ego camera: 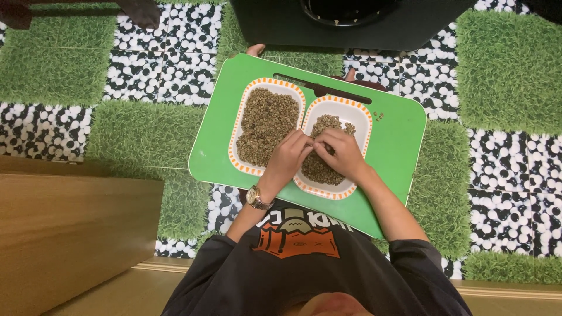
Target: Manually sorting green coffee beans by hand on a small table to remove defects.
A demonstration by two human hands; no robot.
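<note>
A green lap tray [216, 134] holds two white dishes with orange-dotted rims. The left dish [246, 102] is heaped with small greenish-brown beans [266, 120]. The right dish [357, 114] holds a smaller pile of the same beans [328, 124]. My left hand [288, 158], with a wristwatch [257, 199] on its wrist, lies across the seam between the dishes. My right hand [342, 153] rests over the right dish. The fingertips of both hands meet above the beans, pinched together; what they hold is too small to see.
A few loose beans [379, 115] lie on the tray right of the dishes. A black object [345, 23] stands beyond the tray. The floor has green turf and black-and-white pebble tiles [509, 64]. A wooden surface [70, 234] is at the left.
</note>
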